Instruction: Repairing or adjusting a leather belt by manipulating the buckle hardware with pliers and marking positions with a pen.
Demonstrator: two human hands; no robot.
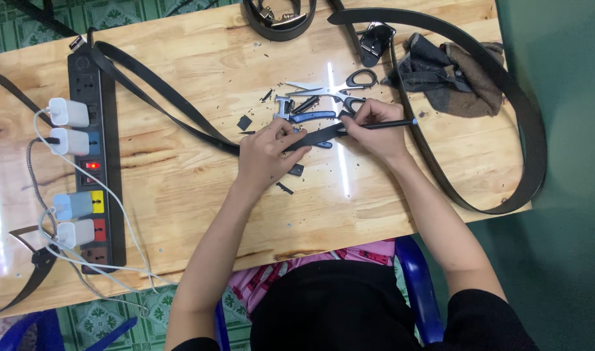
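— On the table (180, 188), mid-board: what do you list first?

— Item one, belt (314, 136). Black strap, its end lying flat between my hands; the rest runs off left toward the power strip (96, 162). My left hand (268, 153) presses that end down, fingers curled over it and closed on the strap.

— And the right?

— Item two, pen (388, 123). Dark, slim, lying nearly level, tip at the belt end. My right hand (375, 130) is closed round it in a writing grip, fingers pinched near the tip.

— Close by?

— Item three, scissors (340, 84), open, just above my hands. Item four, a blue-handled tool (310, 117), touching or nearly touching the belt; I cannot tell which. Item five, black offcuts (245, 121) scattered about. Item six, a grey-brown cloth (453, 75), well apart at upper right. Item seven, a second belt (505, 123), looped round the right end of the table.

— How do you judge the marking is best done?

— Keep the left hand flat and close to the tip so the strap cannot slide. Hold the pen low and steady, and press lightly, since leather takes a dent. Brush offcuts clear of the line, as I reckon a scrap under the strap would tilt it.
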